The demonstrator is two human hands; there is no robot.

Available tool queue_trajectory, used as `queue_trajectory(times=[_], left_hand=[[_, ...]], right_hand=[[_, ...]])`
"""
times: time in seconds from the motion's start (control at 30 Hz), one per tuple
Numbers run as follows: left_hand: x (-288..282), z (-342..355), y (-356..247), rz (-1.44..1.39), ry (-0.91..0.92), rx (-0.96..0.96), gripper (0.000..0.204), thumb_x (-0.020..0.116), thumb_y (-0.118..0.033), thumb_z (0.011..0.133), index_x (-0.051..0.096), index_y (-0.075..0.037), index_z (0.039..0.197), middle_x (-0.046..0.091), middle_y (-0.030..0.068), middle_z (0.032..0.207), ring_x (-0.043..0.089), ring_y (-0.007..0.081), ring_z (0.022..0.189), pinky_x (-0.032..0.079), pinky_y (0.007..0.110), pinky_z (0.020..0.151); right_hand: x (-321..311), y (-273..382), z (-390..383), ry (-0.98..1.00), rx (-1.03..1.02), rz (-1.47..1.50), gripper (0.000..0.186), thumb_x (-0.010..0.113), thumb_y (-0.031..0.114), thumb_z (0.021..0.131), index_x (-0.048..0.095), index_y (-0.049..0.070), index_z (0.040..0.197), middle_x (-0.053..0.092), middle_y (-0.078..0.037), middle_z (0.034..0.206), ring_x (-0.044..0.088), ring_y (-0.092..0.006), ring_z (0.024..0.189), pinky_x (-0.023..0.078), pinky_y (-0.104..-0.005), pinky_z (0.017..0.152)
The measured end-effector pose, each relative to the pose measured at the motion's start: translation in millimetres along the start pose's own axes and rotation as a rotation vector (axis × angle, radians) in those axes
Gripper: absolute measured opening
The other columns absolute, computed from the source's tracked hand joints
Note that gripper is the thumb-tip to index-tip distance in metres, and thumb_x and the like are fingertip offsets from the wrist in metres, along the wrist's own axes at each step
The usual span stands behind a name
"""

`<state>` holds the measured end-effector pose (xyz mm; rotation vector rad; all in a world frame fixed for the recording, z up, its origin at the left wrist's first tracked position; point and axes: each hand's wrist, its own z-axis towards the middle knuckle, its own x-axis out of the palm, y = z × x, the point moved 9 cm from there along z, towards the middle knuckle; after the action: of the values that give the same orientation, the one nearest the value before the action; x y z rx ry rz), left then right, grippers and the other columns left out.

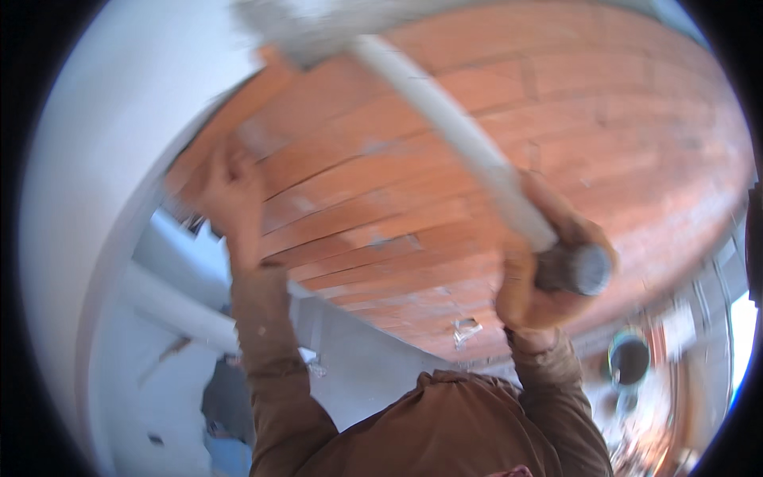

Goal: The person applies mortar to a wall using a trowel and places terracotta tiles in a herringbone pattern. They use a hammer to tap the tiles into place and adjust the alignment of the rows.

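While the right hand (545,306) carries a hammer-like tool (469,147), the left hand (238,195) is at the brick wall (429,179)

Where the brown jacket (429,429) fills the near edge, the wall spreads beyond it. On the right, the grip is closed around the tool's dark head (586,270), probably to control its weight. At the wall's left end, the left hand is near or on an orange brick (254,94), perhaps steadying it; blur prevents telling whether that grip is closed. The pale handle (445,115) slants far left toward a blurred grey mass (318,40), possibly mortar.
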<state>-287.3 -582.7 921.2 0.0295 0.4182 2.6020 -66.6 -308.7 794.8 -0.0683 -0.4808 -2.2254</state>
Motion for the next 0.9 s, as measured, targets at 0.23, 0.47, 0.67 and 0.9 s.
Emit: queue_trajectory(times=[0.23, 0.47, 0.67, 0.9], left_hand=[[18.6, -185.8, -125.0, -0.767, 0.596, 0.197, 0.041, 0.065, -0.019, 0.096, 0.06, 0.008, 0.127, 0.065, 0.0216, 0.122, 0.066, 0.0296, 0.107, 0.055, 0.04, 0.09], [-25.3, -558.8, -235.7, -1.055, 2.106, -0.334, 0.031, 0.066, -0.016, 0.09, 0.066, 0.001, 0.115, 0.069, 0.0106, 0.095, 0.064, 0.0201, 0.086, 0.051, 0.035, 0.074], [-98.7, -691.3, -236.9, -0.652, 3.001, -0.417, 0.043, 0.06, -0.033, 0.097, 0.065, 0.004, 0.119, 0.071, 0.0113, 0.1, 0.064, 0.016, 0.09, 0.051, 0.032, 0.076], [-58.2, -712.9, -308.9, 0.189, 3.107, -0.687, 0.043, 0.062, -0.038, 0.098, 0.065, 0.002, 0.112, 0.071, 0.0129, 0.104, 0.068, 0.0178, 0.092, 0.055, 0.033, 0.079]], right_hand=[[-98.1, -56.9, -56.1, -0.528, 0.083, 0.218, 0.043, 0.063, -0.006, 0.087, 0.045, 0.0, 0.125, 0.068, -0.021, 0.108, 0.07, -0.0263, 0.094, 0.057, -0.034, 0.074], [-312.4, -122.7, -242.4, -1.308, 0.351, 0.242, 0.028, 0.06, 0.013, 0.095, 0.052, 0.001, 0.119, 0.068, -0.016, 0.094, 0.069, -0.0261, 0.078, 0.062, -0.0413, 0.065], [-453.3, -128.0, -569.4, -1.871, 0.916, -0.282, 0.027, 0.064, 0.018, 0.093, 0.048, 0.008, 0.113, 0.059, -0.011, 0.099, 0.065, -0.0257, 0.07, 0.058, -0.0344, 0.058], [-542.1, -133.5, -952.0, -2.158, 1.403, -0.663, 0.019, 0.064, 0.014, 0.09, 0.05, 0.006, 0.101, 0.058, -0.007, 0.081, 0.062, -0.0213, 0.059, 0.05, -0.0318, 0.045]])
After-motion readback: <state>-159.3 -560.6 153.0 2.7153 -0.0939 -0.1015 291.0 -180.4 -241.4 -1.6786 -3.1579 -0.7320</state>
